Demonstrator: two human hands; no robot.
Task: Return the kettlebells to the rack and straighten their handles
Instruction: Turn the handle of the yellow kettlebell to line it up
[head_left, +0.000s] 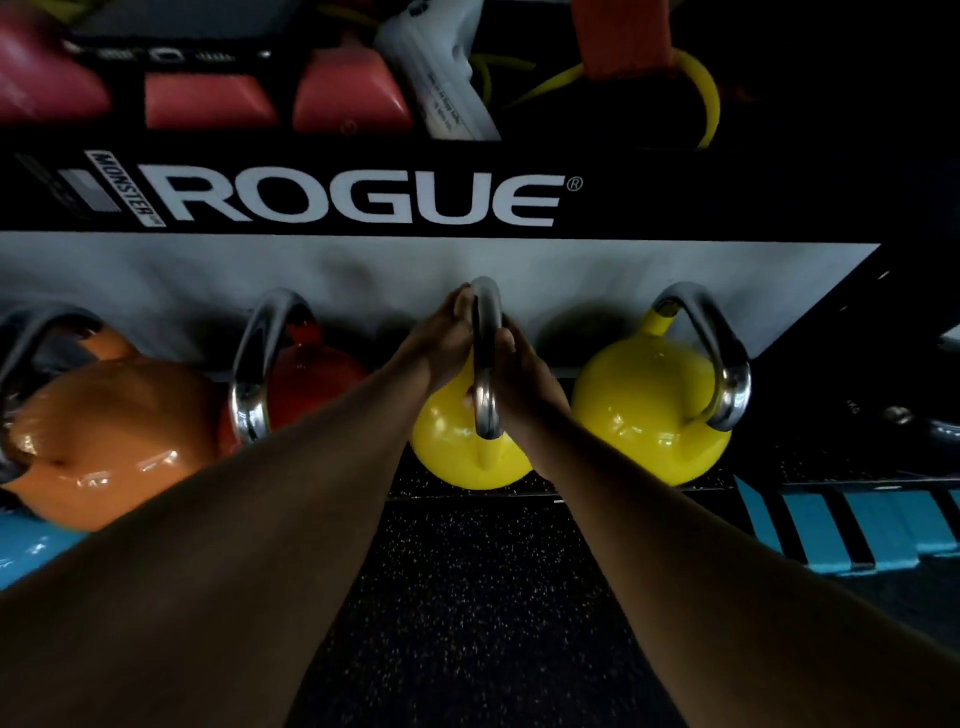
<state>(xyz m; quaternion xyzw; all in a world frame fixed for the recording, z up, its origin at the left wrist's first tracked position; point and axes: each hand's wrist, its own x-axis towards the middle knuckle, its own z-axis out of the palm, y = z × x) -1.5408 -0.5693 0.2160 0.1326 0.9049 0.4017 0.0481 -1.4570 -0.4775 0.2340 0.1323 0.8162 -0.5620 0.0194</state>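
A yellow kettlebell (457, 457) sits on the low shelf of the black rack (363, 197), its steel handle (487, 364) edge-on toward me. My left hand (441, 338) presses against the handle's left side and my right hand (519, 374) against its right side, both wrapped on it. A second yellow kettlebell (644, 405) stands to the right with its handle angled. To the left are a red kettlebell (311, 379) and an orange kettlebell (114, 426), each with a steel handle turned at a different angle.
The rack's upper shelf holds pink weights (208, 101), a white device (441, 67) and yellow bands (701, 88). A blue object (26, 551) lies at the lower left and a blue-and-black striped piece (852, 525) at the right. Speckled black rubber floor (483, 597) lies below.
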